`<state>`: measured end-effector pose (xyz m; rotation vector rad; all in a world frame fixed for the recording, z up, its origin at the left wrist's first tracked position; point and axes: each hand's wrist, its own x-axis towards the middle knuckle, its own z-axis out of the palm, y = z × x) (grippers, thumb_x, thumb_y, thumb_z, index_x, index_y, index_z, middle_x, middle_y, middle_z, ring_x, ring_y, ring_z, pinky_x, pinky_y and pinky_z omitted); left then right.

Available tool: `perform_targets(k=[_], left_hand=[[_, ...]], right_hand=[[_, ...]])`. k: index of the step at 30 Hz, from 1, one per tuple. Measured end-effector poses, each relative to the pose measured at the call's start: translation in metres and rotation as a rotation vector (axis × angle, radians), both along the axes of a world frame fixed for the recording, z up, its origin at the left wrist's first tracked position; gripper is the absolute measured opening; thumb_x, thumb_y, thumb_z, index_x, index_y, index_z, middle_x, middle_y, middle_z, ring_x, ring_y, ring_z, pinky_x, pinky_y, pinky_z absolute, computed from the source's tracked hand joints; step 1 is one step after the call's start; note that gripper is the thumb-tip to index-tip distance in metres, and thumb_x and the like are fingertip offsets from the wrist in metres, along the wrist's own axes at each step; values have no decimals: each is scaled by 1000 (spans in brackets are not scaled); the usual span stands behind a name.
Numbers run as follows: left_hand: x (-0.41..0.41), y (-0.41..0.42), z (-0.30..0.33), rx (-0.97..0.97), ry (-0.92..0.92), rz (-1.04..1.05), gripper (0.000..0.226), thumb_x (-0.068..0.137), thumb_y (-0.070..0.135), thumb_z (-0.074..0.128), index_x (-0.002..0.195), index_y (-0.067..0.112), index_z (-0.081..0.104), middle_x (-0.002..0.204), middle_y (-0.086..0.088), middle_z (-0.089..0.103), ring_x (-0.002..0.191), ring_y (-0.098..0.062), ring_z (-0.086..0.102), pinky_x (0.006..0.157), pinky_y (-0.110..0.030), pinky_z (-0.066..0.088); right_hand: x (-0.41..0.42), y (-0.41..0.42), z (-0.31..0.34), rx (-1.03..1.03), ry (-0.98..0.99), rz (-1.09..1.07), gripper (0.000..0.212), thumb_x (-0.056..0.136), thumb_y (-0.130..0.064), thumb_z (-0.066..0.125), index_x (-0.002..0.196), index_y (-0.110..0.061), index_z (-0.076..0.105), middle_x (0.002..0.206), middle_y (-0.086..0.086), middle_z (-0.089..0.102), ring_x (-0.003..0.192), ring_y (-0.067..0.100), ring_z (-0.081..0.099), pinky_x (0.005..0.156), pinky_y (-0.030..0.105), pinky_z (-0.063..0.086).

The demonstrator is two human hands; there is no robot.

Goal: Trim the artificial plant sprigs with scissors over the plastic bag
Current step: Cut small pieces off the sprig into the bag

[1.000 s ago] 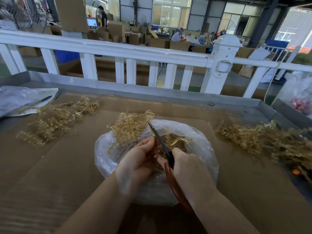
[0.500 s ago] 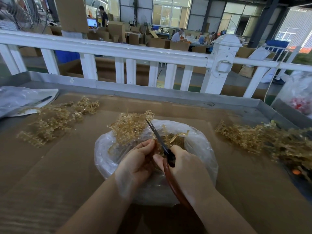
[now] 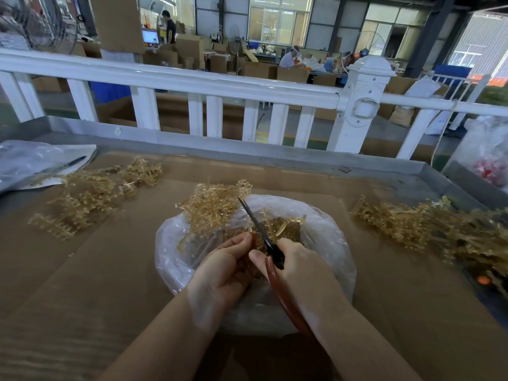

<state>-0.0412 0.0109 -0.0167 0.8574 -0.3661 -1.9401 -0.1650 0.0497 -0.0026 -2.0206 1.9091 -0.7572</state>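
From the head view, a clear crinkled plastic bag (image 3: 324, 243) sits near the middle of the cardboard-covered desk (image 3: 115, 270), toward its near edge, holding tan clippings. Over it, the left hand (image 3: 225, 268) pinches a tan plastic artificial plant sprig (image 3: 214, 207), fingers (image 3: 239, 242) curled tight on its stems. The right hand (image 3: 299, 268) grips red-handled scissors (image 3: 270, 250), fingers wrapped round the handle, dark blades pointing up beside the sprig. One loose pile of tan sprigs (image 3: 90, 193) lies toward the left edge and another pile (image 3: 428, 226) toward the right edge.
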Motion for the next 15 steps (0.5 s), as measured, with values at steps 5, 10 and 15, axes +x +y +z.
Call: perform_targets(k=[5, 10, 15], left_hand=[[-1, 1, 2, 15, -24, 24, 13, 91, 3, 53, 80, 6, 61, 60, -11, 67, 45, -18, 63, 39, -23, 51], [-1, -1, 3, 8, -30, 39, 12, 91, 5, 53, 82, 8, 61, 64, -11, 66, 48, -19, 64, 44, -26, 55], [5, -8, 10, -102, -61, 266, 18, 91, 5, 53, 75, 11, 58, 58, -3, 59, 47, -10, 57, 48, -24, 52]], right_hand=[[2, -1, 0, -2, 33, -10, 42, 89, -64, 43, 65, -30, 35, 61, -12, 44, 56, -3, 39, 50, 12, 25], [1, 1, 1, -28, 9, 14, 39, 87, -64, 47, 69, -29, 42, 62, -10, 49, 59, 1, 47, 51, 13, 31], [-8, 5, 6, -95, -73, -28, 33, 84, -56, 58, 71, -30, 44, 62, -11, 50, 58, -1, 49, 56, 9, 38]])
